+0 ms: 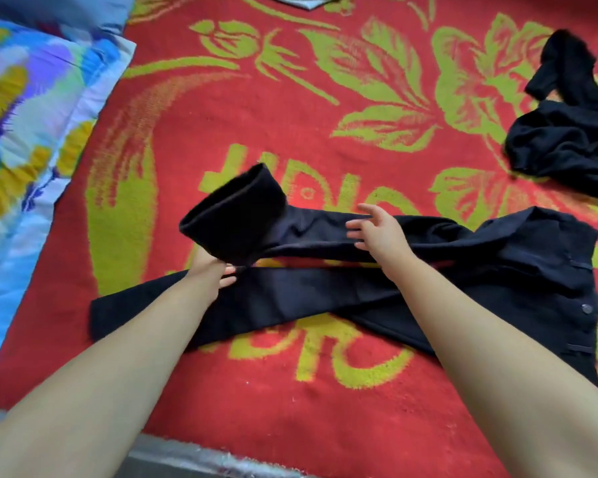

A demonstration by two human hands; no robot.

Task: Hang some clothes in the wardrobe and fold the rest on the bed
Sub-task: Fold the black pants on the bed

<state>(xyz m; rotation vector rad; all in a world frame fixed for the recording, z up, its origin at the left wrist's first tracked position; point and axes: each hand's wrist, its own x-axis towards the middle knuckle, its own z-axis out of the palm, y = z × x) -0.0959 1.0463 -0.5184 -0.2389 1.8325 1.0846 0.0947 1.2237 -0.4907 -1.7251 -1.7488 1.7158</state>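
Folding had only begun, I judged: the trousers (342, 291) lay across the blanket (290, 391), my left hand (211, 267) gripping one leg's end, lifted and doubling back, my right hand (377, 229) spread loose above that leg. Another black garment (567, 146) lay crumpled, unfolded.

I am looking at a red blanket (290, 132) showing a yellow-green pattern of leaves, flowers and lettering. The trousers (463, 270) lying across its near half are showing plain black, with a dark button at the waistband. A second garment (567, 139) at the blanket's right edge is also reading black. Along the left edge a pillow (32, 115) is showing blue, purple, mustard-yellow and white patches.
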